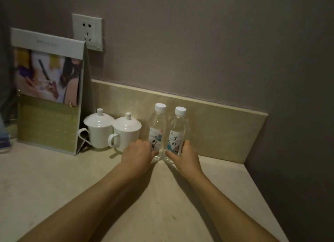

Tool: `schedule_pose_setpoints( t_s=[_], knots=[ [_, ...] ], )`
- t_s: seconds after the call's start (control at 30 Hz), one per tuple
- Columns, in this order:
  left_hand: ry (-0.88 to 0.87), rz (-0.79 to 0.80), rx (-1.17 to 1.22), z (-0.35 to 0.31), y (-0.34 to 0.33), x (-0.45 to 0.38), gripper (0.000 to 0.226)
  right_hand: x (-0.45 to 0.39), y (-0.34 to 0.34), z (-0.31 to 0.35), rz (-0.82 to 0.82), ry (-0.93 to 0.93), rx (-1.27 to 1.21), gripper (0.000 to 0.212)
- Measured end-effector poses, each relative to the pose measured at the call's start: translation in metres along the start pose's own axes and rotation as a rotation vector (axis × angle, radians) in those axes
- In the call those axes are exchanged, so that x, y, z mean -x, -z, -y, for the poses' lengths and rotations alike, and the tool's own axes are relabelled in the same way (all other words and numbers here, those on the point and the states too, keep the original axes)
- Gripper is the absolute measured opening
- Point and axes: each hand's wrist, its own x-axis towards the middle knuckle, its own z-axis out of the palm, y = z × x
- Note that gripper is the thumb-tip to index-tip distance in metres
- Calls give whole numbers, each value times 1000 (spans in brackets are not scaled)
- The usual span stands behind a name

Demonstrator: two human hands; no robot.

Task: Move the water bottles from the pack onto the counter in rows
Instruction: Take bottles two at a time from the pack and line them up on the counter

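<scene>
Left fingers: curled round the lower label of the left bottle (156,131), with the thumb tip seen at its near side; the bottle is gripped by the left hand (137,154).
Right fingers: wrapped round the lower part of the right bottle (176,133), with the thumb laid across its near side low down; the bottle is held by the right hand (183,156).
Bottles: both are stood upright on the counter (54,178), side by side and just apart, close to the backsplash (216,122); white caps are screwed on, and printed labels with characters are faced toward the camera.
Forearms: both are stretched forward from the bottom edge, bare, and drawn together toward the bottles.
Cups: two white lidded cups (124,131) are set just left of the left bottle, the nearer one just beside the left hand.
Card stand: a folded display card (48,97) is propped on the counter left of the cups.
Wall: a white socket (87,32) is mounted above the card stand.
Pack: cannot be made out in this view.
</scene>
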Motion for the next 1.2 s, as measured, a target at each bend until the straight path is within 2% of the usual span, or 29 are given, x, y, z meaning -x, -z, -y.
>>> schedule_pose_setpoints(
  t_s=[0.63, 1.2],
  knots=[
    [69, -122, -55, 5, -13, -6, 38, -13, -18, 7, -42, 29, 0, 56],
    [77, -138, -37, 9, -9, -7, 33, -15, -26, 12, -65, 46, 31, 56]
  ],
)
